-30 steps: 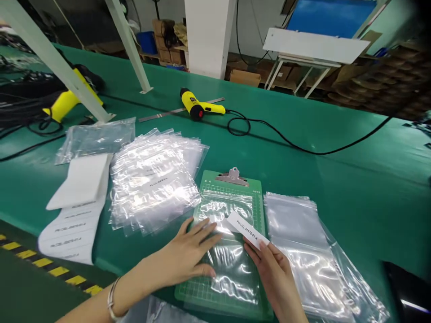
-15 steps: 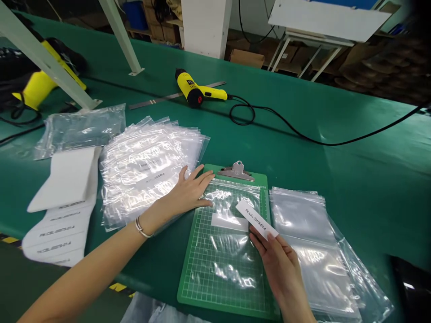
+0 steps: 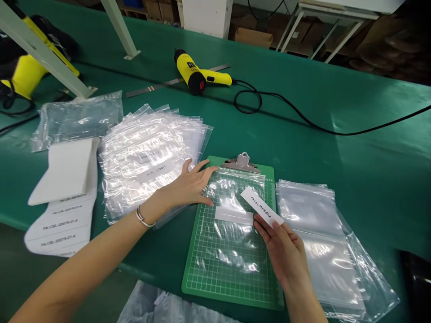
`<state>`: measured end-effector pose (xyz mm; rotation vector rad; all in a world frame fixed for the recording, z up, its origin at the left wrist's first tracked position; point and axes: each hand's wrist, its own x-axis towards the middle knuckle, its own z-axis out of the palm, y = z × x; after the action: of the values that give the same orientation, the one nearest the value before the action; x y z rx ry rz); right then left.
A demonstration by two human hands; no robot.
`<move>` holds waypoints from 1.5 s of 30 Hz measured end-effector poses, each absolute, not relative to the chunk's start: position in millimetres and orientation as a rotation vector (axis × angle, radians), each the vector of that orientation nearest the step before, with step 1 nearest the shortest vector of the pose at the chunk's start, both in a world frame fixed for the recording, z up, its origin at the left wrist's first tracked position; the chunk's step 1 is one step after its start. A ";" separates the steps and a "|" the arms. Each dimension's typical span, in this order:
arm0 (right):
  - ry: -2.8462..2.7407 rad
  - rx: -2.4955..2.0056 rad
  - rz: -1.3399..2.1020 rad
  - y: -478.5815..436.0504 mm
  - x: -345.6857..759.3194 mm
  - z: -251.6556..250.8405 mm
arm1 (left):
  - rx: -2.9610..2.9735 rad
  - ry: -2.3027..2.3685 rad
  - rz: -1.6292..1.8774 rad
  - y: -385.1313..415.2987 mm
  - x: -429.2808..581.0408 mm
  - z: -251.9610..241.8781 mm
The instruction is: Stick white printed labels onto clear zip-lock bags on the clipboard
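A green gridded clipboard [image 3: 232, 300] with a metal clip [image 3: 243, 163] lies on the table. On it is a clear zip bag [image 3: 232, 244] with a blank white rectangle [image 3: 233, 215] across its middle. My left hand [image 3: 191, 184] rests with spread fingers at the bag's upper left edge, holding nothing. My right hand [image 3: 284, 246] pinches a white printed label [image 3: 261, 207] by its lower right end, tilted over the bag's right side. A fan of clear bags [image 3: 148, 157] lies left of the board, and more clear bags [image 3: 310, 224] lie at its right.
A folded strip of printed labels [image 3: 67, 224] lies at the left, below a plastic bag [image 3: 81, 119]. Behind are a yellow heat gun [image 3: 191, 74] with a black cable, a steel ruler [image 3: 144, 91] and metal posts [image 3: 123, 29].
The view has shifted slightly, so the table's far side sits higher in the picture. Both hands keep nearly the same places by the bag, and the label is still in my right hand.
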<state>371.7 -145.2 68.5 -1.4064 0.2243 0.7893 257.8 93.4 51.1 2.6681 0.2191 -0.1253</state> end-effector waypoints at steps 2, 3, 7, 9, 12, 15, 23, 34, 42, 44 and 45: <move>0.228 -1.400 0.785 -144.8 372.8 68.3 | 2.674 0.218 -0.139 93.3 257.9 51.6; 0.228 -1.397 0.782 -144.7 373.3 68.1 | 2.675 0.214 -0.144 93.3 258.0 51.8; 0.210 -1.393 0.777 -144.3 374.1 66.8 | 2.685 0.201 -0.172 92.9 257.8 52.8; 0.204 -1.394 0.774 -144.4 373.4 66.0 | 2.691 0.190 -0.203 92.2 257.5 53.6; 0.201 -1.396 0.761 -144.7 371.7 65.4 | 2.716 0.173 -0.262 91.1 257.7 54.4; 0.188 -1.415 0.755 -145.1 370.5 65.9 | 2.749 0.168 -0.345 91.2 258.7 53.6; 0.200 -1.434 0.740 -144.3 370.0 66.0 | 2.821 0.163 -0.493 90.5 262.0 57.1; 0.157 -1.460 0.716 -144.3 371.2 66.8 | 2.832 0.154 -0.550 88.1 262.7 54.6; 0.171 -1.480 0.719 -145.8 372.3 67.2 | 2.856 0.145 -0.540 86.6 262.4 53.0; 0.186 -1.478 0.715 -145.6 371.9 67.4 | 2.855 0.147 -0.548 86.1 262.8 54.4; 0.189 -1.478 0.716 -145.4 371.7 67.3 | 2.854 0.147 -0.552 85.9 263.1 55.3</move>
<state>371.7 -145.4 67.3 -1.4777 0.1893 0.7158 263.1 85.9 55.3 2.8537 0.1475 -0.5521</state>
